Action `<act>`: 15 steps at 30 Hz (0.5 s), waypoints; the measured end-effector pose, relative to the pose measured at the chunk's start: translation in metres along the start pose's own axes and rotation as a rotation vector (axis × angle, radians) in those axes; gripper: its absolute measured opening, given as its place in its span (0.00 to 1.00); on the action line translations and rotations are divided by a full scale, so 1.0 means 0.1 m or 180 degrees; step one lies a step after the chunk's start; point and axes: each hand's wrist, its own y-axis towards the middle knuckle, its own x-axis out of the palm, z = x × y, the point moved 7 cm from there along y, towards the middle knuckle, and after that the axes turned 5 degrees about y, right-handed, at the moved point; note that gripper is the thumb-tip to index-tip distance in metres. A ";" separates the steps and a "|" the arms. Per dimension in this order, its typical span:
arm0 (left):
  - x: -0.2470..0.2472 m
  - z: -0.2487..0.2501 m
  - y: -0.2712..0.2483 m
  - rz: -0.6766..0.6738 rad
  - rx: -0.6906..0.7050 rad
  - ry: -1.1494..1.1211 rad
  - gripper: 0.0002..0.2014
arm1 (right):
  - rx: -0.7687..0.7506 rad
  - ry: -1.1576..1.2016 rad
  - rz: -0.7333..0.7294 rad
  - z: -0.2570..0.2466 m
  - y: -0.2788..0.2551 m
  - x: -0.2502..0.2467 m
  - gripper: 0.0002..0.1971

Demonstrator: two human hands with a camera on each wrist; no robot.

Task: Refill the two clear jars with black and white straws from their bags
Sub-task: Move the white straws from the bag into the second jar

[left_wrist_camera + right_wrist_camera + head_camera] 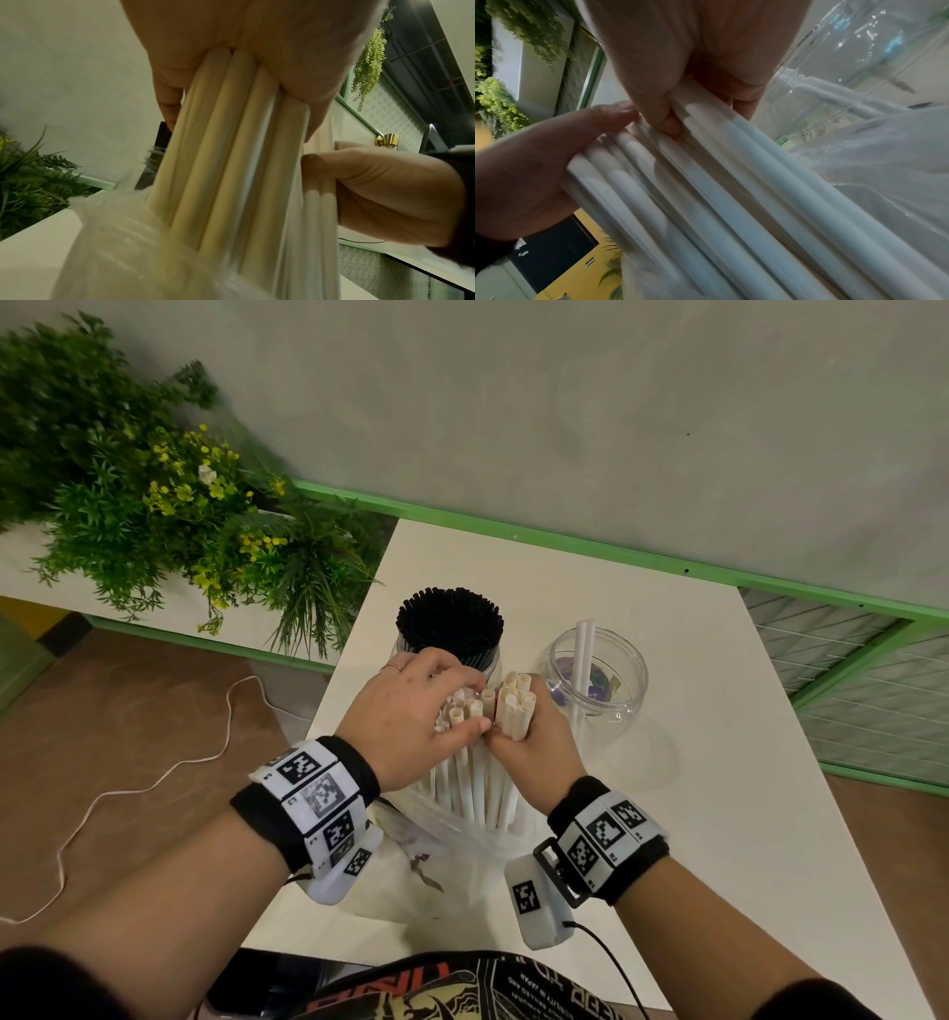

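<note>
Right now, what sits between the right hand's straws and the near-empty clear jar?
Nothing: in the head view, the right hand gripping white straws is right beside the clear jar, with only bare white table around.

two jars (pixel 595 677), two hands (pixel 411 711), one bag (pixel 462 845)

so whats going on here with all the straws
A person is restocking straw jars on a white table. Both hands grip white straws standing in a clear plastic bag: the left hand holds one cluster, the right hand a smaller bunch. The jar of black straws looks full; the other clear jar holds only a couple of white ones.
</note>
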 end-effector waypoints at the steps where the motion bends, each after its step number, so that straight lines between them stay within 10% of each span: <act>1: 0.01 0.00 0.00 -0.0002 -0.0001 0.0017 0.21 | -0.0025 0.0015 0.0034 -0.02 -0.01 0.00 0.15; 8: 0.00 0.03 0.02 0.0067 -0.0036 0.0110 0.20 | -0.0565 -0.0231 0.0115 -0.28 -0.10 -0.11 0.37; 15: 0.03 0.08 0.04 -0.0224 -0.0134 0.0364 0.25 | -0.0529 -0.0410 0.0174 -0.15 -0.10 -0.07 0.23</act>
